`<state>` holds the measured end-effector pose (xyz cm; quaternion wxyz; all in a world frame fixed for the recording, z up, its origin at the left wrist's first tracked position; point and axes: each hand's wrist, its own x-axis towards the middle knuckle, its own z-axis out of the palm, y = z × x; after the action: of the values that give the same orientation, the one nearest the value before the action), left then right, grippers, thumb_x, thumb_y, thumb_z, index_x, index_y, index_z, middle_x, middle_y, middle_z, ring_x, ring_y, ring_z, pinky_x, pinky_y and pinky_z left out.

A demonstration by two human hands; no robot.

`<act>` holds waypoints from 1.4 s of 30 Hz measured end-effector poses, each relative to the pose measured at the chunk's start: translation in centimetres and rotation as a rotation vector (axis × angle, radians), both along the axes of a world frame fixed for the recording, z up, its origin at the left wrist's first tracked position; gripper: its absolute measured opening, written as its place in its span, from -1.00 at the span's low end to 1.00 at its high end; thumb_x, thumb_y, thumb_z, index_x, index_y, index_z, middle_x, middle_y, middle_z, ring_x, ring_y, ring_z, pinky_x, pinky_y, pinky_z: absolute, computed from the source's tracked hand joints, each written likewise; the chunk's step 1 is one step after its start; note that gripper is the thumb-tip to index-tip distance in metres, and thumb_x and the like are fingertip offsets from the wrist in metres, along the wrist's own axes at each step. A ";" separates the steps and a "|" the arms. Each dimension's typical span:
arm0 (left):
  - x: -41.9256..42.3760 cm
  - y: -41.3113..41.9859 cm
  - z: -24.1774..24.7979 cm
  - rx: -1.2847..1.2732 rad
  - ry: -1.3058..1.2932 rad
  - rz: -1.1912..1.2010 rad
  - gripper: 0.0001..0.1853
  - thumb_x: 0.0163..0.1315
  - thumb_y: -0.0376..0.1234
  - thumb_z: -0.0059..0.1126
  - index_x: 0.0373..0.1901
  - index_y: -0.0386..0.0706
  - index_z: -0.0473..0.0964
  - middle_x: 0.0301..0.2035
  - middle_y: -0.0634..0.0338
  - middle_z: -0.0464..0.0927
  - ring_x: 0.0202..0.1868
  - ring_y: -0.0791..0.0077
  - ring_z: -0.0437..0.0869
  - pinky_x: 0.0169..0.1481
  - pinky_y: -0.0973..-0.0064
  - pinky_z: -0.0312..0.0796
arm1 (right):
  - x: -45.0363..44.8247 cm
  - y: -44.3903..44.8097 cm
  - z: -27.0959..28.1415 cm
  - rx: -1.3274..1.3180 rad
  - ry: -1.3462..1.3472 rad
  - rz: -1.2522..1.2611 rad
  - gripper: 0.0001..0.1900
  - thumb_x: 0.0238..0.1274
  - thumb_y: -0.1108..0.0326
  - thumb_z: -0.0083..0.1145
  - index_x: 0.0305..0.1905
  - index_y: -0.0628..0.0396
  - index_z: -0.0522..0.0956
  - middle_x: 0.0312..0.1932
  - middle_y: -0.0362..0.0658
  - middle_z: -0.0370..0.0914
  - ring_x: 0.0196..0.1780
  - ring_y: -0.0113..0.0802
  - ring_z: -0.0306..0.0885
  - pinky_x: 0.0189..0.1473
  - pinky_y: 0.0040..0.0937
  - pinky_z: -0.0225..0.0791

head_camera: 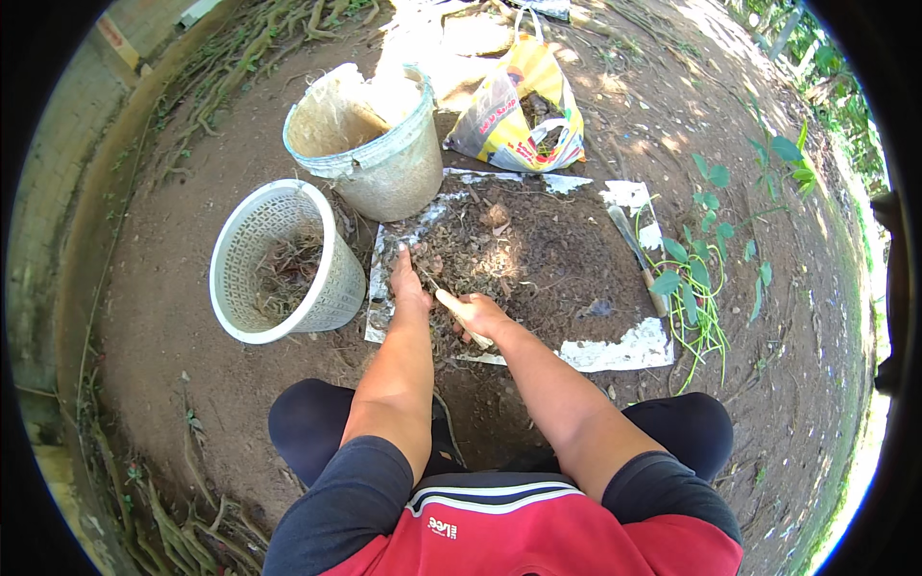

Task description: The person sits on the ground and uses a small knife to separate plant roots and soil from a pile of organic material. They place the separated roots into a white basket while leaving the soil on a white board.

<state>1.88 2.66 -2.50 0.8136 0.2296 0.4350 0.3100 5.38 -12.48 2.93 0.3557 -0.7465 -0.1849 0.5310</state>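
My right hand (pixel 475 315) is closed around the pale handle of a narrow-bladed hand tool (pixel 481 338), probably a knife. Its thin blade points up and left into the dark soil and dry leaf litter (pixel 547 252). At the left side of that heap, my left hand (pixel 409 279) touches the litter with its thumb spread from the fingers. Some fingertips are hidden in the debris. Beneath the soil lies a flattened white sack (pixel 627 344), bare along its edges. A second knife (pixel 637 259) with a wooden handle rests on the sack's right edge.
To the left, a white perforated plastic basket (pixel 346 277) leans, with dry plant debris inside. Behind it stands a dirty, broken-rimmed bucket (pixel 396 173). A printed plastic bag (pixel 497 119) holds dark material. Cut green vines (pixel 695 288) lie right. Tree roots and a concrete wall (pixel 65 180) border the ground.
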 end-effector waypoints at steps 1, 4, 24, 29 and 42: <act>0.0 0.1 -0.1 0.022 0.011 -0.002 -0.59 0.30 0.02 0.04 -0.19 -0.16 0.50 -0.35 0.12 0.61 -0.43 0.26 0.65 -0.34 0.28 0.54 | -0.1 0.0 -0.3 0.017 0.007 -0.009 -0.19 0.07 -0.48 -0.10 -0.17 0.24 0.53 -0.43 -0.06 0.57 -0.49 -0.35 0.55 -0.43 -0.34 0.43; 0.0 0.4 -0.2 0.067 0.004 -0.003 -0.62 0.36 -0.05 -0.04 -0.19 -0.19 0.50 -0.38 0.08 0.60 -0.47 0.25 0.63 -0.41 0.29 0.53 | -0.4 0.1 -0.9 0.045 0.072 -0.027 -0.18 0.08 -0.47 -0.09 -0.13 0.25 0.52 -0.39 -0.05 0.56 -0.48 -0.33 0.57 -0.49 -0.34 0.45; 0.2 -0.7 0.2 -0.047 -0.115 -0.065 -0.61 0.37 -0.19 -0.28 -0.14 -0.30 0.47 -0.24 0.00 0.59 -0.32 0.05 0.66 -0.23 0.14 0.58 | -0.4 0.3 -1.0 0.126 -0.009 -0.146 -0.32 0.17 -0.33 -0.04 -0.34 0.24 0.54 -0.54 -0.13 0.52 -0.59 -0.38 0.47 -0.43 -0.39 0.38; 0.3 -0.2 -1.2 -0.071 -0.118 -0.046 -0.59 0.35 -0.19 -0.31 -0.14 -0.31 0.46 -0.22 -0.02 0.58 -0.27 0.01 0.65 -0.17 0.09 0.57 | -0.5 0.8 -1.5 0.099 -0.037 -0.182 -0.32 0.17 -0.34 -0.04 -0.33 0.24 0.55 -0.52 -0.12 0.53 -0.58 -0.37 0.48 -0.43 -0.39 0.38; 0.1 0.8 -0.2 -0.052 -0.128 -0.025 -0.54 0.37 -0.14 -0.36 -0.12 -0.26 0.50 -0.20 -0.03 0.60 -0.18 0.15 0.64 -0.07 0.16 0.54 | -0.1 -0.1 -0.6 0.068 -0.111 -0.126 -0.27 0.10 -0.40 -0.03 -0.38 0.24 0.55 -0.54 -0.08 0.55 -0.59 -0.34 0.52 -0.42 -0.40 0.41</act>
<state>1.97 3.45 -2.65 0.8493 0.1935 0.3870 0.3025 5.30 -12.61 2.36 0.4027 -0.7725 -0.1752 0.4587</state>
